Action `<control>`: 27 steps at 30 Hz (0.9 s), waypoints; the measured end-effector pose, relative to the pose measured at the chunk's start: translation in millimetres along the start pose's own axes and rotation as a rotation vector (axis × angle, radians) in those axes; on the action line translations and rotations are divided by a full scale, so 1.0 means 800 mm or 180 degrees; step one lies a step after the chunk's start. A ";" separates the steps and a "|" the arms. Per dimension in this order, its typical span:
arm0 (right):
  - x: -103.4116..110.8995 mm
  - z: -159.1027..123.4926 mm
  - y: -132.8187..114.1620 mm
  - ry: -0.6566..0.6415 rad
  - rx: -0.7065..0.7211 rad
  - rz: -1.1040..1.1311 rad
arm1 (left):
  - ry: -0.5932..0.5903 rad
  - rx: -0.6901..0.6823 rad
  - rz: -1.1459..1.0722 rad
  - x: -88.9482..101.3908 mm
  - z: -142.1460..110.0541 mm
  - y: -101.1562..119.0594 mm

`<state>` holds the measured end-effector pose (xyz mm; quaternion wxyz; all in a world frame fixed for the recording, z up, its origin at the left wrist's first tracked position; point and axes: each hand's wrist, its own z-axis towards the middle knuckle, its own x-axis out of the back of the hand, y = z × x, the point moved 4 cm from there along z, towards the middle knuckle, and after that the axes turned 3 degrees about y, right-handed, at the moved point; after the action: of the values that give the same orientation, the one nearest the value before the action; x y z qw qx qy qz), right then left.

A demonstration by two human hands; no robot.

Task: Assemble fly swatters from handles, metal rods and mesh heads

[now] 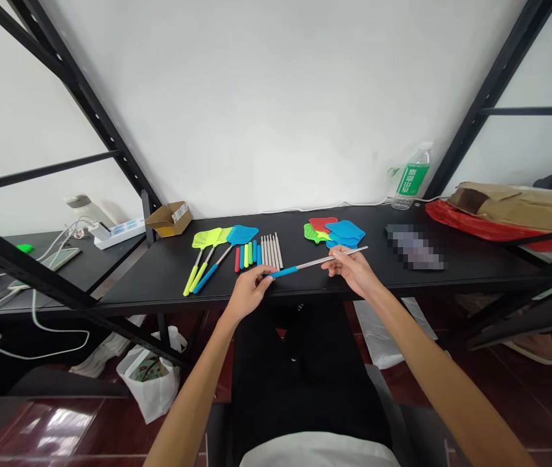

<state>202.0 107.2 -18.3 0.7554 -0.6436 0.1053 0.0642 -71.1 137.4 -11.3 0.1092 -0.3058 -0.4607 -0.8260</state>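
My left hand is closed on the blue handle of a thin metal rod. Farther along the same rod, my right hand pinches it, and its tip sticks out beyond the fingers. Behind my right hand lies a pile of loose fly swatter heads in blue, red and green. Several metal rods lie side by side behind my left hand. Beside them is a row of coloured handles. Three whole fly swatters, two yellow-green and one blue, rest to the left.
A small cardboard box sits at the table's back left, near a power strip. At the back right stands a water bottle. A blurred object and a brown package on red plastic lie to the right.
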 end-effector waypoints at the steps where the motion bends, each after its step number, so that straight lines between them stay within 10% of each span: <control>1: 0.000 0.000 -0.001 0.0013 -0.0004 -0.0029 | -0.0005 -0.0003 0.0002 0.000 0.000 0.000; 27: 0.004 0.001 0.006 -0.0014 0.0085 0.0283 | -0.0210 0.0084 -0.0945 -0.003 0.000 -0.001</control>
<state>204.2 108.4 -23.2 0.7606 -0.6279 0.1330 0.0977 -69.3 137.6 -13.3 -0.0254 -0.2599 -0.5151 -0.8164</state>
